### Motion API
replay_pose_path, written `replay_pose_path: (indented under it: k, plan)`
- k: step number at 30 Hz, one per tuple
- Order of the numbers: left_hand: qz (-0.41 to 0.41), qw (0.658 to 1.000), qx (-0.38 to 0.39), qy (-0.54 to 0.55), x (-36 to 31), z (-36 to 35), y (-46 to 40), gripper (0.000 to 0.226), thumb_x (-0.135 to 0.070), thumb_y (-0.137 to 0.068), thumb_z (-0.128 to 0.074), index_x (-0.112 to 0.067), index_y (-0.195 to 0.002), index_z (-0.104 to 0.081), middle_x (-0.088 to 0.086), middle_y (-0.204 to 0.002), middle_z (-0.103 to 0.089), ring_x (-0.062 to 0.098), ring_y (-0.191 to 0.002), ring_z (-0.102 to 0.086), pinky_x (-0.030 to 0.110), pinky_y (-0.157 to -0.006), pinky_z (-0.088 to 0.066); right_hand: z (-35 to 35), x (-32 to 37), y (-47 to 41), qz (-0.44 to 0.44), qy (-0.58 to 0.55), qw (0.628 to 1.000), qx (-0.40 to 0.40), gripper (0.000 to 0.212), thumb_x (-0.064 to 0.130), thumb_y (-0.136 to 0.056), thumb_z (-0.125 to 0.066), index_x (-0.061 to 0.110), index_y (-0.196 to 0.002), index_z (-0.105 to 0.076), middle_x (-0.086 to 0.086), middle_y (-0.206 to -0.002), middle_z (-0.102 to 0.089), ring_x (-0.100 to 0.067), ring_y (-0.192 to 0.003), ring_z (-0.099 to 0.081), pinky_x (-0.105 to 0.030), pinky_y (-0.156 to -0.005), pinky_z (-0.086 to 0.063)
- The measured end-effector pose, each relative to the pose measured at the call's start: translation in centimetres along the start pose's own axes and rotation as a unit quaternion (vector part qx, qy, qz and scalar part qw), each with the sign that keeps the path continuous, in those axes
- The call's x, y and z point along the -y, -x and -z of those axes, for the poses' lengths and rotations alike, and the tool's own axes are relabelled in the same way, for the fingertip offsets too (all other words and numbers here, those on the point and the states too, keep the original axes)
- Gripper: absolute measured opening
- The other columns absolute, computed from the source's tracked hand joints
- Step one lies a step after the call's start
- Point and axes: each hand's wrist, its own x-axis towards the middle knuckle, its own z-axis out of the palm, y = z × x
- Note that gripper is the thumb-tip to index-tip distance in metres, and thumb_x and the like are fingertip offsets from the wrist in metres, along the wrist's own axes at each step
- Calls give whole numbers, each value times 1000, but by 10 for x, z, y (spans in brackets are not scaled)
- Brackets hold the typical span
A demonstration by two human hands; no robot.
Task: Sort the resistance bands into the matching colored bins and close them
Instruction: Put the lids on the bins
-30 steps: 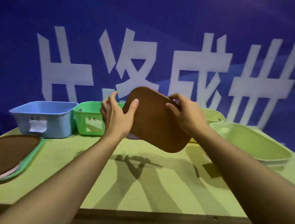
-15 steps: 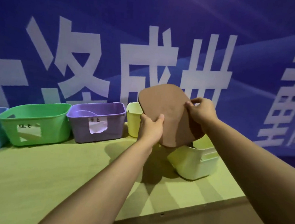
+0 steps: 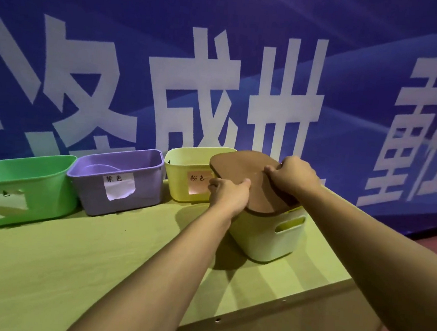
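While the brown lid (image 3: 248, 179) lies tilted on the pale yellow bin (image 3: 271, 238), my left hand (image 3: 226, 195) and right hand (image 3: 291, 175) grip its opposite edges.

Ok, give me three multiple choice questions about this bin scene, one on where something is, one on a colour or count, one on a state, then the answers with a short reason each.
1. Where is the brown lid?
A. Flat on the table
B. On top of the pale bin at the right end
C. Inside the green bin

2. What colour is the bin between the green bin and the yellow bin?
A. Purple
B. Red
C. Black

3. How is the lid being handled?
A. No hand touches it
B. One hand only
C. Both hands hold it

Answers:
1 B, the lid sits tilted over the rim of the pale bin.
2 A, the purple bin stands between them.
3 C, the left hand and right hand each grip an edge.
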Motion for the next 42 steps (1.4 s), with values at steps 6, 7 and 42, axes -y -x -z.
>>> replay_pose_path:
  k: [6, 7, 42]
  plan:
    - [11, 1000, 5, -16, -2, -12, -1, 100, -46, -100, -54, 0, -158, 14, 18, -167, -21, 38, -146, -35, 48, -118, -37, -6, -14, -1, -15, 14, 1000, -2, 43, 54, -98, -57, 13, -87, -64, -4, -78, -65, -19, -69, -65, -30, -65, -56]
    - [13, 1000, 2, -18, -2, -14, -1, 100, -45, -100, -54, 0, -158, 14, 18, -167, -20, 38, -146, -35, 48, -118, -37, -7, -16, -1, -18, 18, 1000, 0, 43, 55, -99, -56, 14, -87, -64, -4, -78, -66, -18, -69, -65, -29, -63, -55]
    - [-106, 939, -20, -325, -6, -4, -69, 63, -47, -107, -33, -17, -162, -23, 4, -172, -8, 27, -158, -4, 49, -125, -13, -53, 4, -59, 162, 111, 964, 178, 59, 59, -105, -27, 30, -156, -37, -8, -159, -40, -33, -142, -41, -51, -116, -37]
